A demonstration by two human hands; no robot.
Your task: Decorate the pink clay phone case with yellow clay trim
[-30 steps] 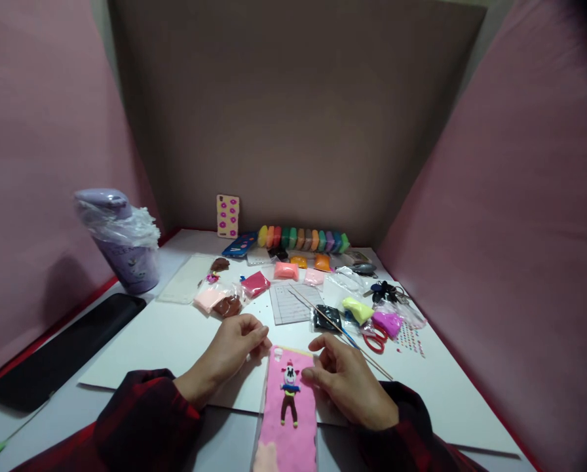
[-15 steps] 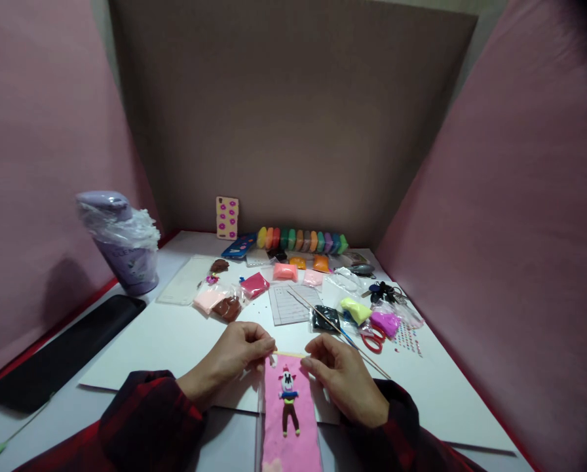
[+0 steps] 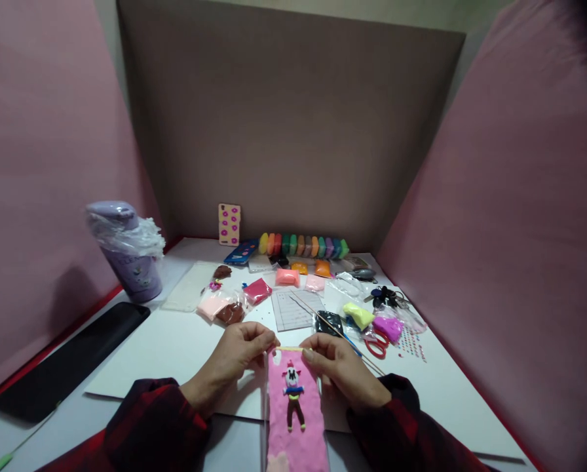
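Note:
A pink clay-covered panel (image 3: 307, 410) stretches from the near edge of the view up to both hands. On it lies a small clay figure (image 3: 294, 393) with a white face, blue top and brown legs. A thin pale yellow strip (image 3: 291, 349) runs along the panel's far edge. My left hand (image 3: 234, 359) pinches the far left corner, thumb against fingers. At the far right corner, my right hand (image 3: 345, 367) is closed, its thumb and index finger on the strip's end.
Clay packets, including a crimson one (image 3: 257, 291), lie beyond the hands. Red scissors (image 3: 377, 344), sticks (image 3: 340, 331) and keys (image 3: 388, 297) are at right. A purple bottle (image 3: 131, 262) and black case (image 3: 72, 360) stand and lie at left.
The right hand has moved slightly left and closed onto the panel's far edge, where the yellow strip now shows more. The whole view has shifted slightly, with the table lower.

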